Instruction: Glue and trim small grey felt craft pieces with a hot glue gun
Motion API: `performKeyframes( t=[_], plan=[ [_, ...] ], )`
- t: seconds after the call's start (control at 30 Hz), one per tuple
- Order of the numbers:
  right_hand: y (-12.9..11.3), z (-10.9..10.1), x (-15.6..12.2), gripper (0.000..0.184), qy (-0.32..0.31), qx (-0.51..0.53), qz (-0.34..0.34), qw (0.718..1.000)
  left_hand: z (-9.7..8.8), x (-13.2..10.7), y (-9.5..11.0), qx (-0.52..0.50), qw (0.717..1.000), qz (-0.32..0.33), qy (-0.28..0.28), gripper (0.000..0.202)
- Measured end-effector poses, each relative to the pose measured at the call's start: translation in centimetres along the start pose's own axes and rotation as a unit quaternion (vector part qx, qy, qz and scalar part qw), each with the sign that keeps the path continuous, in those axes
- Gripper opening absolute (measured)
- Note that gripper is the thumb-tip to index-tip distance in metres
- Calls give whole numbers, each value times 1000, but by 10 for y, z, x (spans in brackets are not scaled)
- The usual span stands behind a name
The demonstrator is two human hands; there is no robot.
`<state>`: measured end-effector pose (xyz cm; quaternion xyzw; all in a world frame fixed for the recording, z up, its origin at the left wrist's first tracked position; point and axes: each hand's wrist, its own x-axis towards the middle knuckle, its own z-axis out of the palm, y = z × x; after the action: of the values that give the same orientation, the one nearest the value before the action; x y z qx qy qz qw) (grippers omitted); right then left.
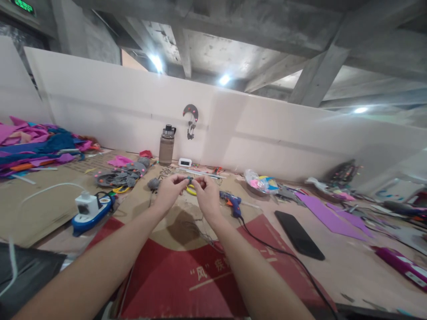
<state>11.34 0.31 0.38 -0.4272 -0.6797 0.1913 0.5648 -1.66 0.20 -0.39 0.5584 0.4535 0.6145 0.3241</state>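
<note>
Both my hands meet in front of me above a sheet of cardboard (187, 266). My left hand (169, 191) and my right hand (207, 193) are closed in pinches on one small dark piece (189, 180) held between their fingertips. Thin threads hang below it. Yellow-handled scissors (191, 191) lie just behind my fingers. A blue glue gun (231, 203) rests right of my right hand, its black cord running toward me.
A black phone (298, 240) lies to the right. A blue and white power strip (90, 210) sits left. Grey felt pieces (122, 175), a water bottle (166, 145), purple felt sheets (328, 215) and a pile of coloured cloth (36, 146) line the table by the white partition (267, 133).
</note>
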Motion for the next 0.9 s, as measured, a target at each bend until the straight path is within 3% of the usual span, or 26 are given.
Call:
performKeyframes(
  t=[0.4, 0.63, 0.9],
  plan=[
    [2, -10, -1, 16, 4, -102, 13, 995, 6, -4, 2, -55, 997, -17, -43, 21],
    [7, -9, 0, 18, 14, -138, 30, 990, 7, -6, 5, 6, 999, -7, -47, 20],
    [9, -12, 1, 22, 2, -101, 69, 992, 5, -7, 7, 65, 995, 10, -73, 20]
  ],
)
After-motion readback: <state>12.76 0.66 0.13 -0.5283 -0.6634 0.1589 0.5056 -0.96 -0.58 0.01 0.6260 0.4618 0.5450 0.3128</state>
